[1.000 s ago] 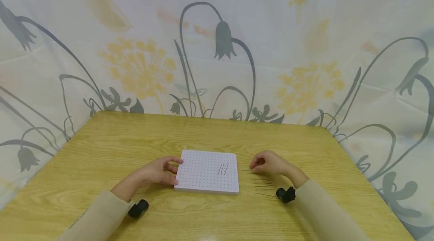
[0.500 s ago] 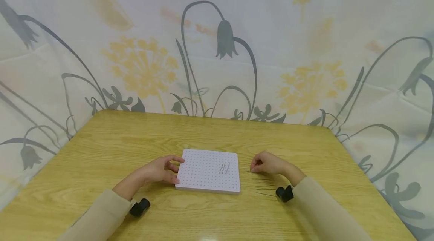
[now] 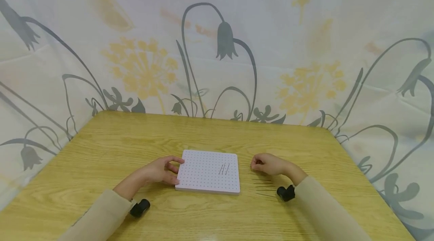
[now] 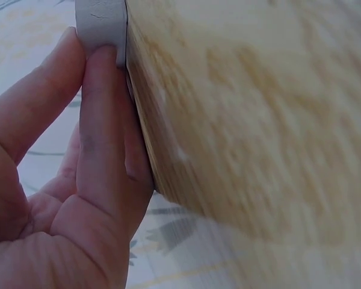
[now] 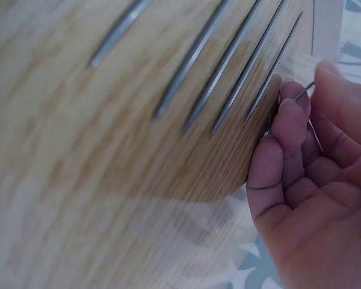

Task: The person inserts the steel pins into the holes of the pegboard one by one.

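Note:
A white board (image 3: 200, 175) with a grid of small dots lies on the wooden table. My left hand (image 3: 157, 171) touches its left edge, index finger near the back corner and thumb at the front corner. In the left wrist view, thumb and fingertips press the board's pale side (image 4: 101, 24). Three thin dark needles (image 3: 223, 169) lie slanted side by side on the board's right half. To the right of the board, my right hand (image 3: 269, 163) pinches a thin metal needle (image 5: 304, 91) between thumb and fingertips. Several more metal needles (image 5: 192, 63) lie in a row beside that hand.
The wooden table (image 3: 203, 218) reaches back to a floral curtain (image 3: 152, 26). Black wrist cameras (image 3: 140, 208) are worn at both sleeves. The loose needles lie close to the front of the right hand.
The needle whose tip showed left of my right fingers half a second ago is no longer visible there in the head view. My right hand has shifted very slightly; the left hand stays at the board.

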Motion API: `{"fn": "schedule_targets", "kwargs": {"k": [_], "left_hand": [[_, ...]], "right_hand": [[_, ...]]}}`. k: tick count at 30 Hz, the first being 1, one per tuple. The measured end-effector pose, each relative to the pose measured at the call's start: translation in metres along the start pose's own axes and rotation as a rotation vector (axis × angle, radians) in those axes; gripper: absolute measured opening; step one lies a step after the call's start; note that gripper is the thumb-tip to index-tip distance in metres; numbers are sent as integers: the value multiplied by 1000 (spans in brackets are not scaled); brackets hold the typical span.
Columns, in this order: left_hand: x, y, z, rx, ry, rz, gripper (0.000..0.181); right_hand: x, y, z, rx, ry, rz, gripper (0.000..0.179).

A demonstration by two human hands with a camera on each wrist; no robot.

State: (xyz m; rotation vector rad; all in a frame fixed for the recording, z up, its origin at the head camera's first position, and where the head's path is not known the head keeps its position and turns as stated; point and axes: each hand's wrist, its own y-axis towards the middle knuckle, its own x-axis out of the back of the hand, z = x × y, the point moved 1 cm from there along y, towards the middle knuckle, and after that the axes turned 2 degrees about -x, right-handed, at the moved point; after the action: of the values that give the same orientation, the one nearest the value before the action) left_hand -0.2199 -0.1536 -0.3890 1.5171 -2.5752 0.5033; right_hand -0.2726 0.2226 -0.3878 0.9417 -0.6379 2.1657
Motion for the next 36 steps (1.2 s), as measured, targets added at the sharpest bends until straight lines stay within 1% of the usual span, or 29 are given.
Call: {"fn": "schedule_targets", "kwargs": {"k": [4, 8, 13, 15, 20, 23, 27, 32, 36], "left_hand": [[-1, 0, 0, 7, -5, -6, 62], [-1, 1, 0, 20, -15, -15, 62], [-1, 1, 1, 37, -19, -29, 63], [-1, 1, 1, 37, -19, -29, 63], [-1, 1, 1, 28, -16, -22, 63], [-1, 1, 1, 30, -14, -23, 63], [-1, 1, 2, 28, -15, -19, 63], [0, 1, 2, 15, -22, -11, 63], [-1, 1, 2, 12, -25, -10, 63]], "right_hand": [[-2, 0, 1, 7, 74, -23, 10], [-6, 2, 7, 34, 136, -88, 9], [-12, 6, 20, 109, 162, -165, 8], [-14, 8, 25, 127, 159, -194, 6], [-20, 12, 35, 131, 213, -230, 9], [-22, 13, 40, 134, 272, -215, 11], [-26, 15, 45, 120, 324, -190, 11], [-31, 18, 49, 117, 298, -177, 8], [-29, 12, 68, 137, 283, -173, 6]]}}
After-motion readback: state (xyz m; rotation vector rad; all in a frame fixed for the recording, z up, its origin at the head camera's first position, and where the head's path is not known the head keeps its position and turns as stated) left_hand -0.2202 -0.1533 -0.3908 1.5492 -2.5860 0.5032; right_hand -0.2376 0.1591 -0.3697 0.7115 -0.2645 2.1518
